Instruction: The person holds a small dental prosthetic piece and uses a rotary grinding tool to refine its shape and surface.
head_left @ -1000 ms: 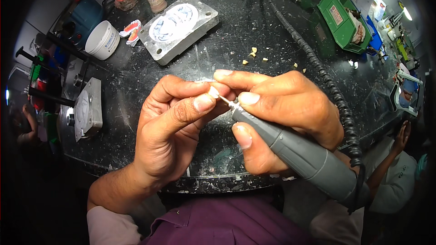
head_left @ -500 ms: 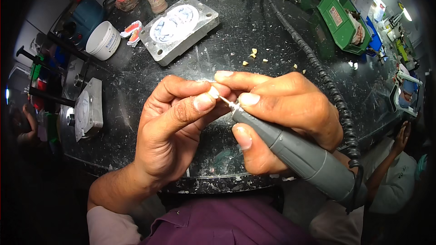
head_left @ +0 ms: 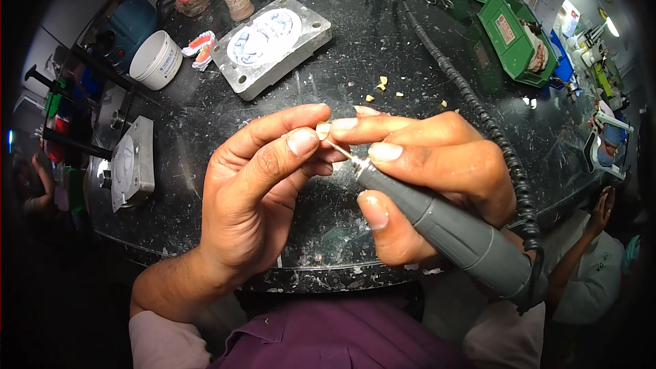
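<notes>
Between the thumb and forefinger of my left hand (head_left: 256,171) is a small artificial tooth (head_left: 322,131), pale with a yellowish tint. My right hand (head_left: 437,164) grips a dark grey rotary handpiece (head_left: 458,236), its body slanting down to the lower right. The thin bur (head_left: 339,149) at its tip points up at the tooth and meets or nearly meets it. A fingertip of my right hand rests close beside the tooth. Several loose artificial teeth (head_left: 381,83) lie on the black bench beyond my hands.
A metal flask half (head_left: 273,44) with a white plaster mould lies behind my left hand; another (head_left: 134,164) stands at the left. A white tub (head_left: 156,61) and denture (head_left: 199,49) are nearby. The handpiece's coiled cord (head_left: 471,89) runs along the right, before green bins (head_left: 509,31).
The tooth has been turned slightly in my left fingers, showing a yellower side. The handpiece has shifted a little right and down. Both hands keep their holds.
</notes>
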Motion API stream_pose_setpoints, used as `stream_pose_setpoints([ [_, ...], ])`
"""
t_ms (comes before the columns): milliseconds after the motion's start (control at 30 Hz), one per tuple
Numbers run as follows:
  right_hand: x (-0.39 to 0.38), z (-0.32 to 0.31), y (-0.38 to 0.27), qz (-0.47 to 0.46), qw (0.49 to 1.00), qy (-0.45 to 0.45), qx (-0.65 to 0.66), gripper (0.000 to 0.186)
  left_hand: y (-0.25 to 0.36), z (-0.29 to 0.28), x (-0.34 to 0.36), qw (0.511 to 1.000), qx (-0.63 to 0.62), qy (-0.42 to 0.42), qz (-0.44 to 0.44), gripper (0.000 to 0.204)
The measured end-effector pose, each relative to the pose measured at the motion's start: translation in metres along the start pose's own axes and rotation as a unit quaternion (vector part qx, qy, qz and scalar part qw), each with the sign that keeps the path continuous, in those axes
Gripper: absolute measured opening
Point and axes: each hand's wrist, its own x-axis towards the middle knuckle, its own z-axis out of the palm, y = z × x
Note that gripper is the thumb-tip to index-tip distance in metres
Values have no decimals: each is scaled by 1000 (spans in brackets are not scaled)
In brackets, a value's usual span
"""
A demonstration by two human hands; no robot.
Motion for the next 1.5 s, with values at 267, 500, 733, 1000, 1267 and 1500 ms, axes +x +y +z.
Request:
stream_pose_setpoints([
  [267, 3, -4, -3, 10, 1000, -8, -3, 28, -1, 4, 0, 999, 37, -4, 13, 24],
  [500, 3, -8, 0, 1, 1000, -3, -20, 27, -2, 0, 1, 1000, -27, -16, -2, 26],
  [733, 1, -7, -10, 76, 997, -25, 15, 26, -1, -3, 2, 995, -87, -32, -29, 26],
  [1000, 0, -7, -11, 83, 996, -31, 16, 26, -5, -6, 1, 991, -115, -55, -30, 24],
  [1267, 0, -7, -7, 54, 997, -24, 42, 28, -4, -6, 0, 992, -107, -56, -36, 23],
  [1500, -1, -6, -1, 26, 998, -32, 56, 28, -4, -6, 0, 992, -109, -48, -33, 22],
])
